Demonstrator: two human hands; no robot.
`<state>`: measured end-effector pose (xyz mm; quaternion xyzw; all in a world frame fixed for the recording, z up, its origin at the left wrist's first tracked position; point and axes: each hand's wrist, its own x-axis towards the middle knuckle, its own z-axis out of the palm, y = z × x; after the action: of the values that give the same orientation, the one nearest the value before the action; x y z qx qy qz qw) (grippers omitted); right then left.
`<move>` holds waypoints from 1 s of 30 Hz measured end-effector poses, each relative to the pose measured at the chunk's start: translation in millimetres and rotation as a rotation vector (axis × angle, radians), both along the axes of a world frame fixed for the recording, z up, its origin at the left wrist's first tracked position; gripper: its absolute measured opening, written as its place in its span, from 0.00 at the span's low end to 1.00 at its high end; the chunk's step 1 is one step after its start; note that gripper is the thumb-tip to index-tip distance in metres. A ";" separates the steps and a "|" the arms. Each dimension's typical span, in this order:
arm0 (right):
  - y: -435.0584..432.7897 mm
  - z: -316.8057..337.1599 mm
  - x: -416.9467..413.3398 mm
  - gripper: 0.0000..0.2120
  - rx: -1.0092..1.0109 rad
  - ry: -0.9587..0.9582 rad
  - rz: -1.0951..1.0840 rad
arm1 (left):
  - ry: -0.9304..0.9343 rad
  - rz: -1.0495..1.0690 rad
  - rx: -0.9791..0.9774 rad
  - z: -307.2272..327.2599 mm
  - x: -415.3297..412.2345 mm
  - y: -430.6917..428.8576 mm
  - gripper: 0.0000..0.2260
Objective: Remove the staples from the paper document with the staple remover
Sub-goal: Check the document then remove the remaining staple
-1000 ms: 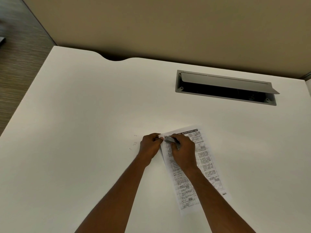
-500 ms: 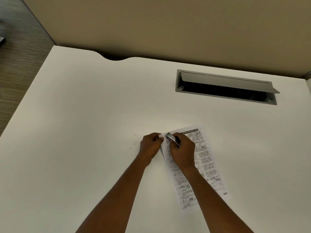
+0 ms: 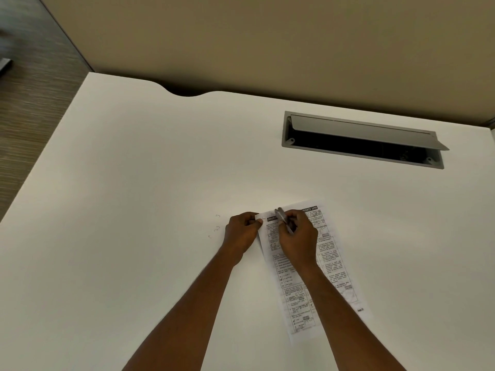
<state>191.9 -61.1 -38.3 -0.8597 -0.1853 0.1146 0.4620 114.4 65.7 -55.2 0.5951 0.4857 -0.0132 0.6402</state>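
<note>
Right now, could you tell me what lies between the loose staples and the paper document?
Seen in the head view: the left hand lies between the loose staples and the paper document, pinching its top corner.

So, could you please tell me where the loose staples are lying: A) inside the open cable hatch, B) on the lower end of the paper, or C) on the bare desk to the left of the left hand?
C: the small bent loose staples lie on the white desk just left of the left hand, apart from the paper.
</note>
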 end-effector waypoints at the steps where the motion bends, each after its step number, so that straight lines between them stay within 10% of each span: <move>1: 0.9 0.4 0.2 0.06 -0.001 0.060 -0.050 | -0.003 -0.005 0.001 -0.2 0.1 0.0 0.04; 30: 37.3 30.5 14.3 0.13 0.102 1.091 -0.526 | -0.152 -0.007 -0.072 -5.3 -7.5 0.5 0.09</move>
<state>206.3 -23.8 -7.9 -0.6705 0.2917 0.4117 0.5439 106.9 66.2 -60.6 0.5725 0.4330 0.0122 0.6961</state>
